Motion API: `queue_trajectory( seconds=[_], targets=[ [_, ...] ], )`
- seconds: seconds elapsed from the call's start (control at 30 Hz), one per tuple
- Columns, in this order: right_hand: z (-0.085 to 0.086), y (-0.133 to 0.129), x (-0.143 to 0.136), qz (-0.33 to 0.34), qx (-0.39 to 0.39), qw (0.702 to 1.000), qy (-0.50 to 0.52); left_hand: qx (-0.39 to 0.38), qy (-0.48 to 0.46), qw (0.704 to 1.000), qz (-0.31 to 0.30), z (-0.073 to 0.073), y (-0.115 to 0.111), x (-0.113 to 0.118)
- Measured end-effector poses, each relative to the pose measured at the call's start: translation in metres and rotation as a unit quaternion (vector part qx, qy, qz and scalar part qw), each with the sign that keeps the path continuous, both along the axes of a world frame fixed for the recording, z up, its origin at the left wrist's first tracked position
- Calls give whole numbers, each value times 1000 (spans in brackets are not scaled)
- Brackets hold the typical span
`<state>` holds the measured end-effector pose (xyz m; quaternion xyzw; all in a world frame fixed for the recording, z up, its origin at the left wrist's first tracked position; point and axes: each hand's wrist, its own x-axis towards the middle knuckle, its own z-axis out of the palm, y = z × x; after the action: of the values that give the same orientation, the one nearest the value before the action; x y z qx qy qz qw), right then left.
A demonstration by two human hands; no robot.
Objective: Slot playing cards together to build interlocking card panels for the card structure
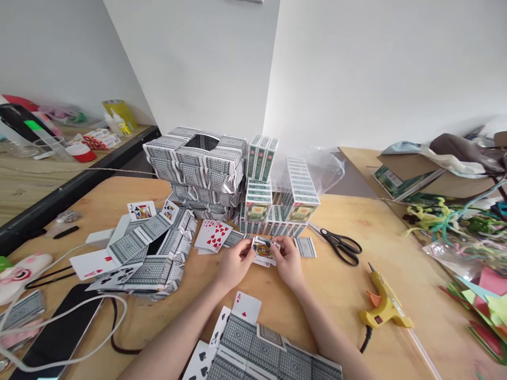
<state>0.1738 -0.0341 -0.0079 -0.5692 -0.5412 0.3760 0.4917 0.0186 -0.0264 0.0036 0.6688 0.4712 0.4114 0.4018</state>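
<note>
Taking the green card packs (pixel 258 210) as the landmark, a card-covered box (pixel 174 258) is lying well to their left, with loose cards (pixel 129 248) resting over it. A stack of card-covered boxes (pixel 209 169) is standing just beside the packs, on their left. Heart cards (pixel 216 236) are lying in an overlapping spread in front of that side. The left hand (pixel 233 262) is pinching the left end of a face card (pixel 263 251) between thumb and fingers, just in front of the packs. Other white card edges are showing around it; how many layers the fingers are gripping, I cannot tell. The card is probably weighing almost nothing, bending springily and sliding on its slick face, so it is likely creasing if squeezed hard; its short ends or edges are offering the safest hold. The right hand (pixel 289 262) is pinching the opposite end, thumb and fingers closed. Scissors (pixel 336 241) are lying right of the packs, and a yellow glue gun (pixel 384 303) is resting farther right, nearer the person.
</note>
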Motion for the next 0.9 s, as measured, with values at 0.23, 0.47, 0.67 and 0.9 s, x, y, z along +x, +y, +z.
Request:
queue_trajectory(
  seconds=[0.23, 0.47, 0.67, 0.9],
  targets=[
    [8, -2, -4, 71, -60, 984, 152, 60, 90, 993, 44, -3, 0, -2],
    [14, -3, -10, 182, -187, 911, 321, 131, 90, 986, 40, -1, 0, -2],
    [18, -4, -7, 209, -215, 885, 356, 182, 65, 981, 30, 5, 2, -2],
    [24, -4, -5, 217, -227, 871, 377, 201, 78, 975, 58, 4, -2, -2]
  ],
)
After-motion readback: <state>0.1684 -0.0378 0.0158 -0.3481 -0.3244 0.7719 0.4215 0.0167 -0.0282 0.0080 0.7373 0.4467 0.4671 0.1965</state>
